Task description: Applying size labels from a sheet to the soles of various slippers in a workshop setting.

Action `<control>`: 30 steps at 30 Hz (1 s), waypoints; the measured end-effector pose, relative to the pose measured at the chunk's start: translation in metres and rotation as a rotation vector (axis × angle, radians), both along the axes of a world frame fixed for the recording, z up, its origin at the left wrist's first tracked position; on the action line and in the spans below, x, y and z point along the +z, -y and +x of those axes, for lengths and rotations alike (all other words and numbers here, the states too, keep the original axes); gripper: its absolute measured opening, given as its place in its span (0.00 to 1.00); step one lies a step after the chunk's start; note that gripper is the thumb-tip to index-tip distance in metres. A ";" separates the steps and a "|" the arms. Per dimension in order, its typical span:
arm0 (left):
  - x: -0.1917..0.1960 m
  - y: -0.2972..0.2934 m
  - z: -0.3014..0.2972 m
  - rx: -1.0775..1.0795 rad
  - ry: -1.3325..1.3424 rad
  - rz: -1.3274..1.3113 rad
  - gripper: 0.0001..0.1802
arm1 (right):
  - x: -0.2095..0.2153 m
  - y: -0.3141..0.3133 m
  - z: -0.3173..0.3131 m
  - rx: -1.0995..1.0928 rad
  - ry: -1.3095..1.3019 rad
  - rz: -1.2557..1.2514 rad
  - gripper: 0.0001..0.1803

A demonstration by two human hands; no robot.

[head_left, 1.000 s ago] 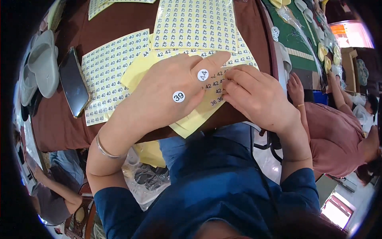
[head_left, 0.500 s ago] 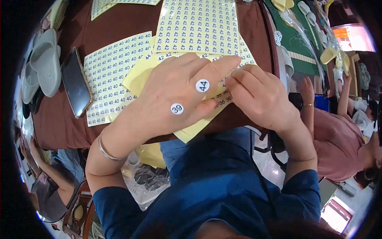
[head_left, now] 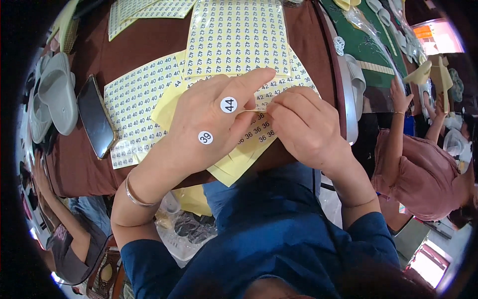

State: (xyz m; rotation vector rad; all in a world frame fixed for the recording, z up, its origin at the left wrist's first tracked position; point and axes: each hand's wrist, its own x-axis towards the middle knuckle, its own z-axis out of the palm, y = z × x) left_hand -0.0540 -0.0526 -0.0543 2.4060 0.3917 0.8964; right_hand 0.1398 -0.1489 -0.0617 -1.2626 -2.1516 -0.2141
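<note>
My left hand is closed, its thumb and fingers pinching a pale yellow sticker sheet whose thin edge is turned up toward me. Two round white number stickers are stuck on the back of that hand. From the right, my right hand pinches the same sheet edge with bent fingers; its fingertips are partly hidden. Beneath both hands lie more printed sticker sheets, overlapping. Just beyond them, a large sticker sheet in clear film lies flat.
A black phone and grey slippers lie on the brown tablecloth at left. More number sheets sit at the far edge. Right, a person in pink works by a green surface with slippers; another person sits at left.
Both hands have shifted left, and my right fingertips now sit lower beside my left thumb. More of the printed sheet beneath shows. The view has shifted a little; the person at right has moved an arm.
</note>
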 end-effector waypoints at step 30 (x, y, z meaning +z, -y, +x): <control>-0.002 -0.010 0.005 0.056 0.177 0.355 0.31 | 0.006 -0.003 -0.013 -0.049 -0.300 -0.005 0.12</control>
